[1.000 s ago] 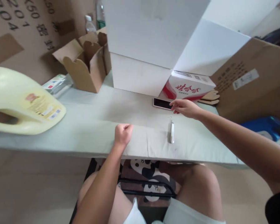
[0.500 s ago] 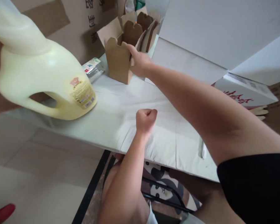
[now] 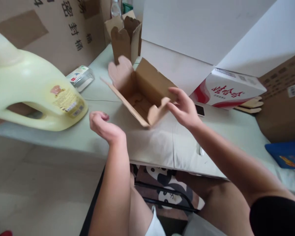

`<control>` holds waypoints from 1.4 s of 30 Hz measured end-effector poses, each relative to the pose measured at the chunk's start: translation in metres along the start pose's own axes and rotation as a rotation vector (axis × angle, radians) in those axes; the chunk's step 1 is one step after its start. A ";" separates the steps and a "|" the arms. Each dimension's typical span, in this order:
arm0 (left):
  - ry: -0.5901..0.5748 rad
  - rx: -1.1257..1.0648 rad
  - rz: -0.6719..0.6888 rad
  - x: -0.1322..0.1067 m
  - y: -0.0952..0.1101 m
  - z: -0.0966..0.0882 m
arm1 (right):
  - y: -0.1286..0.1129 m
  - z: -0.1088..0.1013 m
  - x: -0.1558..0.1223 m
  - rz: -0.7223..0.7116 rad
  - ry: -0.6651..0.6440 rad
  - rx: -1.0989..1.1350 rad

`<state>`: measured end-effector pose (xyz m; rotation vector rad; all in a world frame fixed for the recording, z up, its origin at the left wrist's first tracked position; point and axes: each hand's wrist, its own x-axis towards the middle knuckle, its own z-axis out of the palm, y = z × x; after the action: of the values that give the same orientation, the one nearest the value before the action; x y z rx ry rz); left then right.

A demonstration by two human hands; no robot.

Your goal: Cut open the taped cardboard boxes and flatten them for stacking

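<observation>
A brown cardboard takeaway box (image 3: 142, 93) with open top flaps is tilted over the white table, its bare inside turned up toward me. My right hand (image 3: 184, 106) pinches the box's right-hand wall, with the thumb at the notched flap. My left hand (image 3: 103, 126) is to the left of the box, wrist bent and fingers curled in. It is apart from the box and nothing shows in it. More brown takeaway boxes (image 3: 121, 42) stand upright behind, near the wall.
At left stands a big pale yellow jug (image 3: 36, 82) beside a clear-wrapped packet (image 3: 81, 78). A red-and-white carton (image 3: 231, 88), a phone (image 3: 200, 110) and a small white stick-like object (image 3: 201, 150) lie to the right. A blue package (image 3: 286, 155) is farther right.
My right hand has brought the front box away from the others, toward me, and tipped it. My left hand has moved left and the view has shifted right.
</observation>
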<state>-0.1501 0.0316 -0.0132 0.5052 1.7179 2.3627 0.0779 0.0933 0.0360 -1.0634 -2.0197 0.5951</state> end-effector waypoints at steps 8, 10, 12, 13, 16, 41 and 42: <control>-0.664 -0.301 -0.175 -0.064 0.001 0.033 | 0.044 -0.075 -0.146 0.147 0.492 0.024; -0.807 -0.267 -0.168 -0.081 0.002 0.036 | 0.056 -0.073 -0.158 0.157 0.522 0.062; -0.884 -0.214 -0.096 -0.094 0.002 0.036 | 0.064 -0.069 -0.164 0.142 0.505 0.135; -0.896 -0.194 -0.028 -0.099 0.002 0.035 | 0.066 -0.067 -0.166 0.142 0.476 0.180; -0.849 -0.155 0.175 -0.111 -0.003 0.034 | 0.065 -0.067 -0.168 0.199 0.391 0.284; -0.783 0.188 0.304 -0.124 -0.005 0.044 | 0.076 -0.066 -0.176 0.016 0.287 0.347; -0.791 0.204 0.301 -0.123 -0.003 0.044 | 0.076 -0.067 -0.176 0.013 0.284 0.337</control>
<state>-0.0206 0.0300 -0.0247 1.5671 1.5437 1.7365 0.2312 -0.0096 -0.0482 -0.9006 -1.6011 0.7177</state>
